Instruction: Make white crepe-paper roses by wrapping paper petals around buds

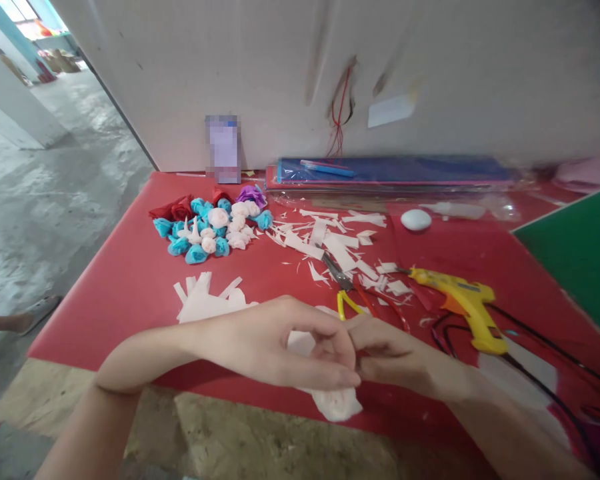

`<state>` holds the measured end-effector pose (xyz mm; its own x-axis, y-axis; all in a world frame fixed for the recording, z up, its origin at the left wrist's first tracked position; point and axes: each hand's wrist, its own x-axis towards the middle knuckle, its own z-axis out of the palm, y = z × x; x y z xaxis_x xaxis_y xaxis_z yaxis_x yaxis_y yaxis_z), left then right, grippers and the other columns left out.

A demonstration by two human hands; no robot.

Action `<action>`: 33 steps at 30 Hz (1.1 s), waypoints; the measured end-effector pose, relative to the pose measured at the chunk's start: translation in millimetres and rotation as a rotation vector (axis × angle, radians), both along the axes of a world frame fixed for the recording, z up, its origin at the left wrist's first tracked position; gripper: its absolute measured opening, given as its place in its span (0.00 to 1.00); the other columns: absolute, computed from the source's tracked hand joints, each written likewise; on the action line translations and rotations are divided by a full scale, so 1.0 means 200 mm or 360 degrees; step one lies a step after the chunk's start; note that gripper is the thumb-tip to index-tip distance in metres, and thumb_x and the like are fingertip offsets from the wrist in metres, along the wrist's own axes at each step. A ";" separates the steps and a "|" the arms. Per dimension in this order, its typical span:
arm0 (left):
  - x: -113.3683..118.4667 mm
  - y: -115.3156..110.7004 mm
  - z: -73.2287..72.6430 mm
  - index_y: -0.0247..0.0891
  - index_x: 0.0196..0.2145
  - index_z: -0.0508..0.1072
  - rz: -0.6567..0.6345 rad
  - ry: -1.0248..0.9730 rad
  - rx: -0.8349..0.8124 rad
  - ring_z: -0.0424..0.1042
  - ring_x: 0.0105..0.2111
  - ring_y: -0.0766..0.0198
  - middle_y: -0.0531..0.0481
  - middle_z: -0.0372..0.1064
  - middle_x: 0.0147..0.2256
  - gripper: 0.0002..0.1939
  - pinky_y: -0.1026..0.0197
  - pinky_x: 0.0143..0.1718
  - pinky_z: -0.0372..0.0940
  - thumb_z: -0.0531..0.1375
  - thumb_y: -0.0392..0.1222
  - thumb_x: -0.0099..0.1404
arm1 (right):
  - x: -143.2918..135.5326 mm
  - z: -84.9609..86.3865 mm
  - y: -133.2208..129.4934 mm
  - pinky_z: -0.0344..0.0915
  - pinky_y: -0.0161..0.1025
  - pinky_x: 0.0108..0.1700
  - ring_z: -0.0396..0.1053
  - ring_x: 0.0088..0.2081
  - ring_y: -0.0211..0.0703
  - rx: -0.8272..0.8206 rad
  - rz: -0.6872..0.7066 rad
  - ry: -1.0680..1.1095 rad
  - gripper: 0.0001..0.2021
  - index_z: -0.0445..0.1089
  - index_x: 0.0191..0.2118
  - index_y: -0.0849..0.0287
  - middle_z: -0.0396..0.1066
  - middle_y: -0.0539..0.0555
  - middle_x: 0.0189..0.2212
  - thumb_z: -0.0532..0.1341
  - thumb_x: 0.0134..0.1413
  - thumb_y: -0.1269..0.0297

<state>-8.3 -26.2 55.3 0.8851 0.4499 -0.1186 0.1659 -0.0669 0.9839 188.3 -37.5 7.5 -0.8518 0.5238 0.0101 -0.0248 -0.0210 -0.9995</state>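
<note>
My left hand [290,347] reaches across the front of the red table, its fingers curled and its thumb pressed in around a white paper flower [337,404]. The flower's ruffled petals show below the thumb. Meeting it fingertip to fingertip is my right hand [393,350], fingers pinched together; what lies between them is hidden. White paper pieces [210,303] lie behind my left wrist. Just beyond my hands rest pliers [337,270] and a pair of yellow handles [349,305]. A yellow hot glue gun [460,297] lies on its side to the right.
Blue, white, red and purple paper flowers [213,227] cluster at the back left, near a phone [224,150] leaning on the wall. White scraps [337,243] litter the middle. A white egg-shaped object [416,220], wrapped blue sheets [405,173] and a green board [580,247] stand farther right.
</note>
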 end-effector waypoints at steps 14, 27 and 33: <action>0.01 -0.02 -0.02 0.30 0.28 0.70 0.0062 0.0003 0.0153 0.62 0.28 0.72 0.51 0.65 0.27 0.06 0.70 0.34 0.61 0.56 0.35 0.59 | 0.01 0.08 -0.04 0.61 0.38 0.42 0.66 0.36 0.42 0.0534 -0.0166 -0.0347 0.22 0.72 0.31 0.60 0.69 0.56 0.29 0.48 0.57 0.49; 0.04 -0.04 -0.02 0.30 0.30 0.71 0.0134 -0.0047 0.0638 0.65 0.29 0.70 0.49 0.69 0.27 0.04 0.70 0.34 0.63 0.58 0.35 0.58 | 0.01 0.14 -0.09 0.64 0.37 0.37 0.67 0.33 0.41 0.0569 -0.0207 -0.0571 0.15 0.72 0.30 0.60 0.70 0.55 0.28 0.51 0.58 0.61; -0.02 -0.01 0.03 0.34 0.29 0.73 0.0063 -0.0297 0.1300 0.66 0.32 0.68 0.49 0.71 0.28 0.03 0.61 0.46 0.59 0.59 0.35 0.57 | 0.04 0.15 -0.10 0.64 0.37 0.35 0.68 0.32 0.42 0.0636 -0.0284 -0.0615 0.14 0.71 0.27 0.59 0.70 0.55 0.27 0.51 0.58 0.64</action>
<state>-12.7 -28.8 60.9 0.8396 0.3621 0.4050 0.0225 -0.7680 0.6401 195.7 -57.7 38.0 -0.7318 0.6791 -0.0573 0.3745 0.3305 -0.8663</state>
